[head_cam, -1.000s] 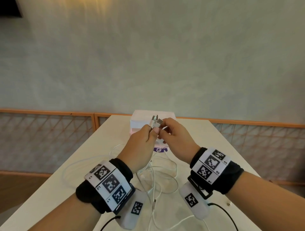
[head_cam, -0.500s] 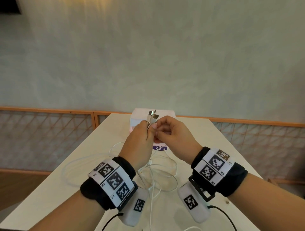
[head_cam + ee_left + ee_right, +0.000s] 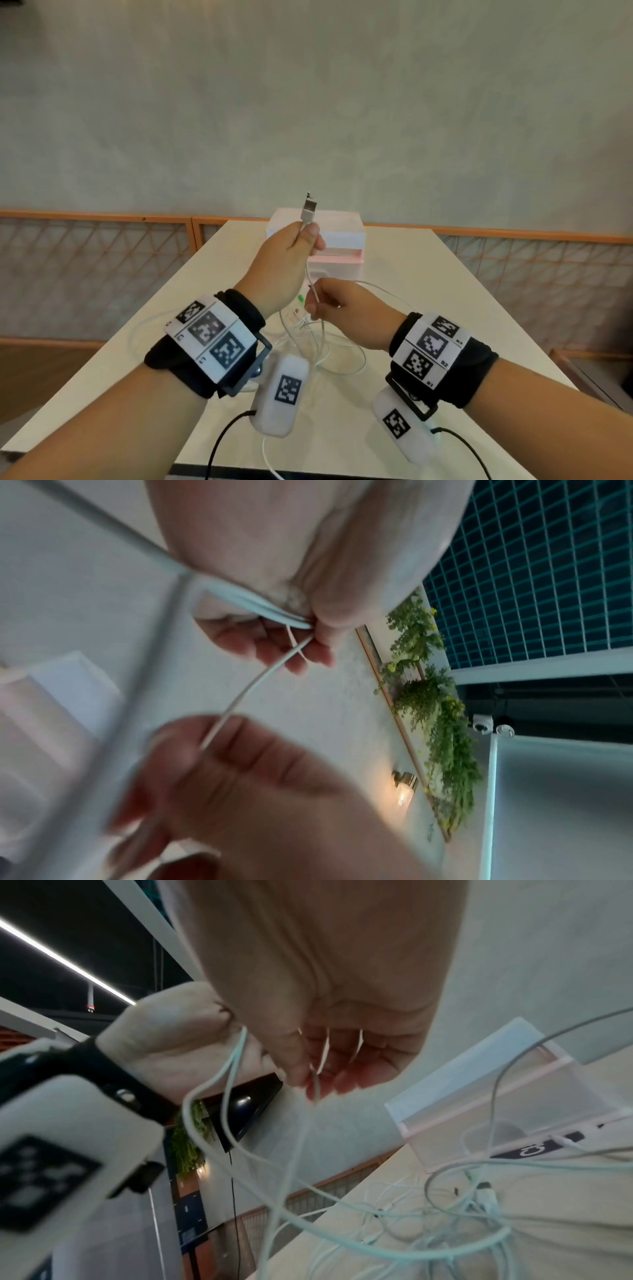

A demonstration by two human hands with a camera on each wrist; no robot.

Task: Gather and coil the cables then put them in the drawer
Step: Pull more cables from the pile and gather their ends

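- Both hands are lifted off the table [image 3: 445, 308], so there's open air beneath them.
- A tangle of white cables [image 3: 322, 346] sprawls across the middle of the table, right below the hands; reaching straight down means meeting those loops.
- The pink drawer box [image 3: 329, 236] sits at the far end, blocking the way forward there.
- Bare tabletop runs along the left and right sides of the tangle.
- Taut strands hang between the left hand [image 3: 284, 263] and right hand [image 3: 346, 311], crossing the gap.
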